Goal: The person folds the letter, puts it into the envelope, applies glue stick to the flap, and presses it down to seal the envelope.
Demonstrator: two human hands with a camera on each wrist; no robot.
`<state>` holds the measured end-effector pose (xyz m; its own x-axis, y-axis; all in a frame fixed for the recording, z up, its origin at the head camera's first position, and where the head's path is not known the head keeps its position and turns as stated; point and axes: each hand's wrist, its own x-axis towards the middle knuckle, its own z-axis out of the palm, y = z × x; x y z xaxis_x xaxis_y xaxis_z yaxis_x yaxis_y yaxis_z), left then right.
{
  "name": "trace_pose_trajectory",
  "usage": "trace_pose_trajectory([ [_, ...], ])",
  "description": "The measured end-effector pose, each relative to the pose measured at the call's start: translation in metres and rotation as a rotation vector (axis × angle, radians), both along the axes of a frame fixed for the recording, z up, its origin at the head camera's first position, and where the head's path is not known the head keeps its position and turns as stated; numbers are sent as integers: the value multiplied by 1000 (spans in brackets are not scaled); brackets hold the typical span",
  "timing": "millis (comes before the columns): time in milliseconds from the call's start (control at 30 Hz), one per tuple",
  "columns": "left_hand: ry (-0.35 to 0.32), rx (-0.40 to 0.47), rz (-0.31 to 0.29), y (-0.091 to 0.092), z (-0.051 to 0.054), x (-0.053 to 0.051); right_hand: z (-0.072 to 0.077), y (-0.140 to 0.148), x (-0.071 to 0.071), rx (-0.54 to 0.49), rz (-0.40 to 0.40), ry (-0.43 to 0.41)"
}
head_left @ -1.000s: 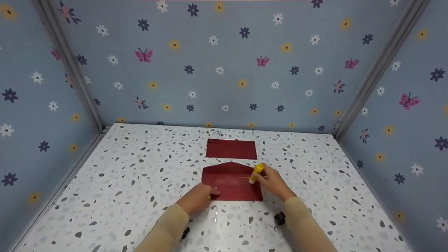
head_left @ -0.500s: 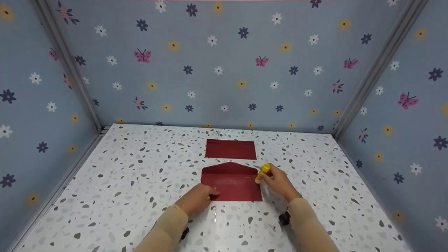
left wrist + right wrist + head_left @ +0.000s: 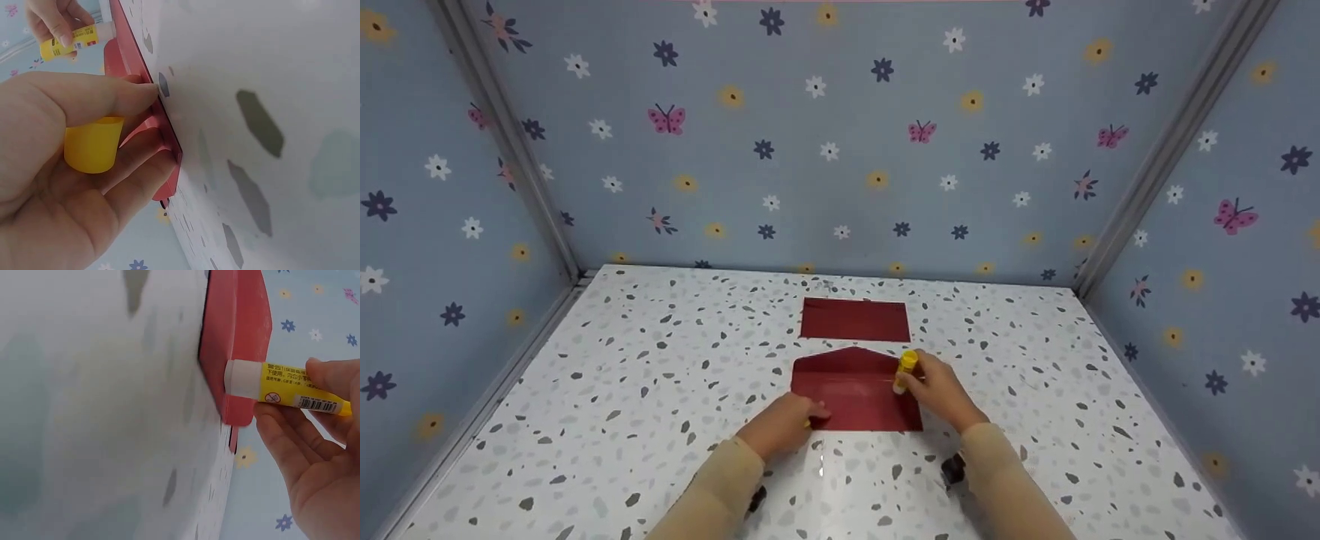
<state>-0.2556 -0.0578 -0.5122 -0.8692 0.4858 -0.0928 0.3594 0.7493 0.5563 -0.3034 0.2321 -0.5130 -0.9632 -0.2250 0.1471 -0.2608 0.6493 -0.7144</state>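
A red envelope (image 3: 851, 405) lies on the table with its pointed flap (image 3: 851, 363) folded out away from me. My right hand (image 3: 949, 390) grips a yellow glue stick (image 3: 907, 369), tilted, its white end touching the right part of the envelope. Lettering and a barcode show on the glue stick (image 3: 298, 388) in the right wrist view. At the envelope's left lower corner, my left hand (image 3: 784, 424) presses the paper down with its fingertips. The same hand keeps a yellow cap (image 3: 93, 145) tucked between thumb and fingers.
A second red envelope or paper rectangle (image 3: 855, 320) lies flat just beyond the first. Speckled white table (image 3: 660, 390) extends around both. Flower-patterned walls (image 3: 840, 135) enclose the back and sides.
My right hand shifted right with the glue stick to the envelope's right edge, then came back left over the paper. The left hand and both red pieces stayed put.
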Motion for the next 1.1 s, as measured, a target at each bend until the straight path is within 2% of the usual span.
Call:
trace_pose_trajectory([
  [200, 3, 7, -10, -1, 1, 0, -1, -20, -3, 47, 54, 63],
  [433, 17, 1, -47, -1, 2, -2, -5, -40, -6, 34, 116, 116],
  [800, 5, -23, -38, 0, 4, -4, -9, -62, -7, 35, 117, 109],
  [1100, 3, -26, -27, 2, 4, -4, -7, -64, -8, -3, 74, 79],
])
